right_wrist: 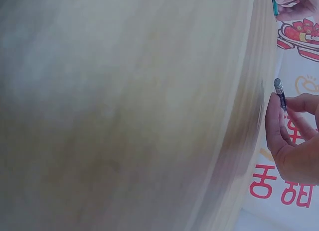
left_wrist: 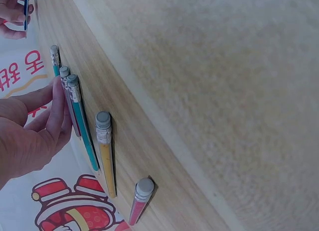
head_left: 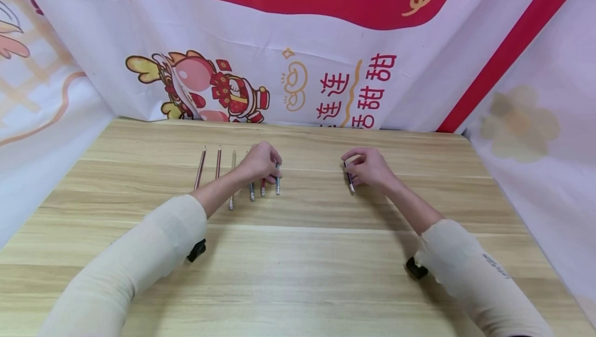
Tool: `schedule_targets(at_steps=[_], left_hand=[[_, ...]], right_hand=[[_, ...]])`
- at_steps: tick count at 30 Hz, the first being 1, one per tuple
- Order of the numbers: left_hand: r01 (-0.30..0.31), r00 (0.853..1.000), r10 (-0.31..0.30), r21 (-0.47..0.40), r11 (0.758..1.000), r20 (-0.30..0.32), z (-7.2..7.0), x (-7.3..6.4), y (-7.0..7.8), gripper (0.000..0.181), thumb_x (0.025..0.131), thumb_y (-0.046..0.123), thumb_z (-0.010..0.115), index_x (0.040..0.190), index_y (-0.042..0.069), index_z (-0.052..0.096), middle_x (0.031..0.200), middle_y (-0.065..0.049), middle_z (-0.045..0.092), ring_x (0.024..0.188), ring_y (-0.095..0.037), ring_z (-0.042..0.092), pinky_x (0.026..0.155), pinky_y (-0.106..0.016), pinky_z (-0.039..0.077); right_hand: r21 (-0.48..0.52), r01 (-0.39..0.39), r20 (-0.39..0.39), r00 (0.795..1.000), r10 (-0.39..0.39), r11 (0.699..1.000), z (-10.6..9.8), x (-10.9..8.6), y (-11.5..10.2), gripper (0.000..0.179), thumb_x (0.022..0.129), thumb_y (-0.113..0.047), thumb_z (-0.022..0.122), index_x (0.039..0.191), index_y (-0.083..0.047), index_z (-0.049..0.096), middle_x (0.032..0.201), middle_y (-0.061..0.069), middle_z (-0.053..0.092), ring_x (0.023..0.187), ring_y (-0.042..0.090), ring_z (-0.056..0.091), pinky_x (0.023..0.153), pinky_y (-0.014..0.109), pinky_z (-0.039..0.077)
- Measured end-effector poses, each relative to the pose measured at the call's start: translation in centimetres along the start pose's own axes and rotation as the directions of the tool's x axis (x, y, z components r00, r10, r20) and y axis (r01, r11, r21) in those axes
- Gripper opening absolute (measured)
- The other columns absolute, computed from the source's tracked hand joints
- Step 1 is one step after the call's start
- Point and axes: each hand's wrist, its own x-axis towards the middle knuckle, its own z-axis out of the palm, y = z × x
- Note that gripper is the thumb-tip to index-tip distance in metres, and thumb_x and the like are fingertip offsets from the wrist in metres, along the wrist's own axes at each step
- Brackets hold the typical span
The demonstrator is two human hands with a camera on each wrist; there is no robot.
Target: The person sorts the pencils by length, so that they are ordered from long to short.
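Observation:
My left hand (head_left: 262,162) pinches a light blue pencil (head_left: 278,186) at the right end of a row of pencils, eraser end toward me. In the left wrist view, the fingers partly hide this teal-looking pencil (left_wrist: 56,70) and lie against its neighbour, a red pencil (head_left: 263,188). Farther right, my right hand (head_left: 370,167) holds a dark pencil (head_left: 349,177) between thumb and fingers, its eraser end tilted toward me. In the right wrist view that dark pencil (right_wrist: 280,94) appears raised off the table; its far end is hidden.
Left of the red pencil lie a teal pencil (head_left: 252,192), a yellow pencil (head_left: 232,192), another red pencil (head_left: 218,161) and a dark red pencil (head_left: 200,169), partly behind my left forearm. The wooden table (head_left: 288,264) meets a printed cloth (head_left: 261,31) at its back edge.

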Motion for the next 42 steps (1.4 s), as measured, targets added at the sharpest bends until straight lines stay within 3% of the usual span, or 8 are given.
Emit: schedule_targets(at_steps=[9,42], left_hand=[[0.004,1.0,-0.004,-0.008,1.0,0.002,-0.1,0.0,0.1,0.036,0.085,-0.016,0.075,0.12,-0.014,0.067,0.104,-0.022,0.059,0.064,-0.02,0.072,0.064,-0.029,0.067],[-0.002,1.0,0.002,-0.015,1.0,-0.03,0.3,-0.2,0.3,0.036,0.084,-0.018,0.075,0.119,-0.015,0.068,0.1,-0.022,0.06,0.065,-0.021,0.074,0.063,-0.028,0.067]], right_hand=[[0.035,-0.006,0.002,1.0,0.006,0.999,0.4,0.2,-0.6,0.032,0.096,0.005,0.063,0.127,0.008,0.064,0.1,0.022,0.069,0.068,0.015,0.066,0.061,0.029,0.066],[0.083,0.017,0.055,0.998,-0.021,0.996,3.9,1.2,-2.9,0.032,0.093,0.007,0.066,0.125,0.007,0.067,0.099,0.022,0.071,0.071,0.016,0.067,0.065,0.036,0.068]])
